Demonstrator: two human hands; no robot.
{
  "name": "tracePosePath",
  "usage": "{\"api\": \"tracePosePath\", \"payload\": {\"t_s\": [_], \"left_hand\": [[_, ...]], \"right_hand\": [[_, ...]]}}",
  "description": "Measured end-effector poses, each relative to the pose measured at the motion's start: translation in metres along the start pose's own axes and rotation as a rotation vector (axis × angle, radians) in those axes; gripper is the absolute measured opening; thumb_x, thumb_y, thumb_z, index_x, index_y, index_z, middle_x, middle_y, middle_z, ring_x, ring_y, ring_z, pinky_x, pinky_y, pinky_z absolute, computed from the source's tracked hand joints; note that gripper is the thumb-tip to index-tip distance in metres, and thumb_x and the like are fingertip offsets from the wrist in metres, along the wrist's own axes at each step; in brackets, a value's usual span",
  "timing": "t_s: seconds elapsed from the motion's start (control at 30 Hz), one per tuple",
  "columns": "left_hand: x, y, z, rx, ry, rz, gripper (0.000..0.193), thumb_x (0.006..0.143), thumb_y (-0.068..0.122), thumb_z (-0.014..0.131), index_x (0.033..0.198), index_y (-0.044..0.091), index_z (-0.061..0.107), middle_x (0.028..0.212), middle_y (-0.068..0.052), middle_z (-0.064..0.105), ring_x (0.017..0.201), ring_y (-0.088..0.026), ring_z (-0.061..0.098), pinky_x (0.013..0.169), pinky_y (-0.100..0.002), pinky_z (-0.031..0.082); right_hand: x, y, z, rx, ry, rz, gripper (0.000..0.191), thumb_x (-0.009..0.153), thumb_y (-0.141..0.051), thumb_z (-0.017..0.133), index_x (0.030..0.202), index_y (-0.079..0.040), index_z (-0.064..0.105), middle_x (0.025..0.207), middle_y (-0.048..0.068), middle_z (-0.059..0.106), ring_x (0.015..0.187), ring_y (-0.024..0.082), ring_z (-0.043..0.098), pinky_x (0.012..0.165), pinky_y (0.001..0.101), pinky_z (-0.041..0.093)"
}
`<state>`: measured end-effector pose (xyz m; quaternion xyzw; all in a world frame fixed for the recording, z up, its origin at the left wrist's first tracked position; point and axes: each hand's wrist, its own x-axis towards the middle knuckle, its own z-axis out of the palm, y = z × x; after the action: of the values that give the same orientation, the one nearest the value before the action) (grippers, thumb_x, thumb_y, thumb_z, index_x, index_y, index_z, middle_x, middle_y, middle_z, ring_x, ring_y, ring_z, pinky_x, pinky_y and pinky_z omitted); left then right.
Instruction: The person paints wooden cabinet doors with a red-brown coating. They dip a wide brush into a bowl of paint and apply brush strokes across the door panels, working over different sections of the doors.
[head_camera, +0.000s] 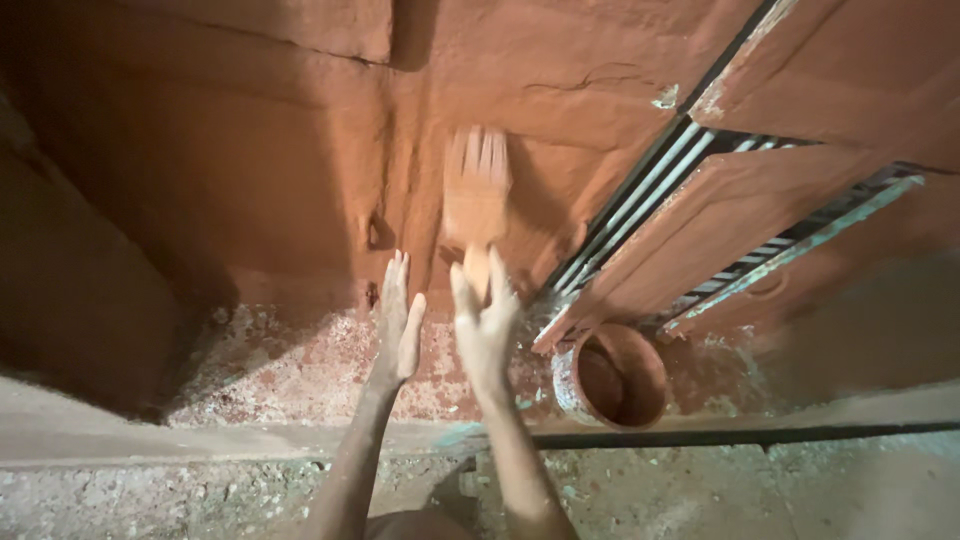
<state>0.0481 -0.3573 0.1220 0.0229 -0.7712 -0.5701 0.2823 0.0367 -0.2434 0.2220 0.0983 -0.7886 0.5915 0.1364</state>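
You are looking down at the base of a rough wall (250, 150) coated in reddish-brown paint, its surface uneven and cracked near the top. To the right stands a door or shutter (760, 200) in the same colour, with pale slats showing between its panels. Below the wall, the speckled floor (280, 370) is spattered with paint, and a grey ledge (200, 430) runs across in front of you. A round paint pot (612, 377), stained red inside, sits on the floor just right of your hands. Your right hand (485, 325) grips the handle of a wide paintbrush (477, 195), blurred by motion. The brush's long axis runs nearly vertical in the view, its bristles pointing up and away from you against the wall. Your left hand (398, 320) is open, fingers extended, holding nothing, close beside the right.
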Motion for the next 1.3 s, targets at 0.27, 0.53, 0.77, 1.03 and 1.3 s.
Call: {"api": "tracePosePath", "payload": {"t_s": [0.27,0.53,0.77,1.03,1.3], "left_hand": [[-0.009,0.000,0.011,-0.015,-0.024,-0.031,0.069,0.105,0.036,0.042,0.161,0.002,0.024,0.171,-0.018,0.018,0.160,-0.031,0.012,0.129,-0.044,0.010],[-0.006,0.007,0.016,0.045,-0.034,-0.025,0.069,0.104,0.035,0.042,0.161,0.001,0.023,0.171,-0.019,0.017,0.159,-0.032,0.013,0.128,-0.043,0.010],[-0.011,0.010,0.018,0.047,-0.016,0.013,0.067,0.106,0.033,0.040,0.161,0.001,0.022,0.171,-0.019,0.017,0.159,-0.033,0.013,0.128,-0.044,0.010],[-0.020,0.001,0.007,0.058,0.022,-0.061,0.068,0.104,0.035,0.040,0.161,0.001,0.024,0.170,-0.019,0.017,0.159,-0.032,0.013,0.127,-0.044,0.009],[-0.009,0.007,0.010,-0.022,0.119,0.027,0.067,0.108,0.036,0.032,0.162,-0.002,0.021,0.172,-0.022,0.016,0.160,-0.034,0.012,0.130,-0.046,0.008]], "right_hand": [[-0.069,0.149,0.009,-0.282,-0.229,0.338,0.021,0.090,-0.016,0.068,0.106,-0.005,0.075,0.083,0.013,0.077,0.073,0.019,0.072,0.067,0.0354,0.053],[0.016,-0.002,-0.026,0.131,-0.035,-0.190,0.038,0.097,-0.013,0.070,0.132,-0.002,0.064,0.115,0.012,0.075,0.103,0.020,0.071,0.087,0.0302,0.057],[-0.004,0.022,-0.017,0.138,-0.022,-0.136,0.040,0.097,-0.013,0.070,0.135,-0.003,0.064,0.117,0.007,0.074,0.106,0.019,0.070,0.091,0.0329,0.055],[-0.084,0.148,-0.001,-0.283,-0.188,0.339,0.044,0.092,-0.013,0.065,0.133,-0.011,0.048,0.094,0.015,0.073,0.071,0.024,0.070,0.059,0.0357,0.054],[-0.032,0.076,-0.014,0.186,-0.390,0.302,0.050,0.093,-0.002,0.064,0.139,-0.018,0.053,0.108,0.006,0.068,0.072,0.010,0.064,0.048,0.0234,0.050]]}}
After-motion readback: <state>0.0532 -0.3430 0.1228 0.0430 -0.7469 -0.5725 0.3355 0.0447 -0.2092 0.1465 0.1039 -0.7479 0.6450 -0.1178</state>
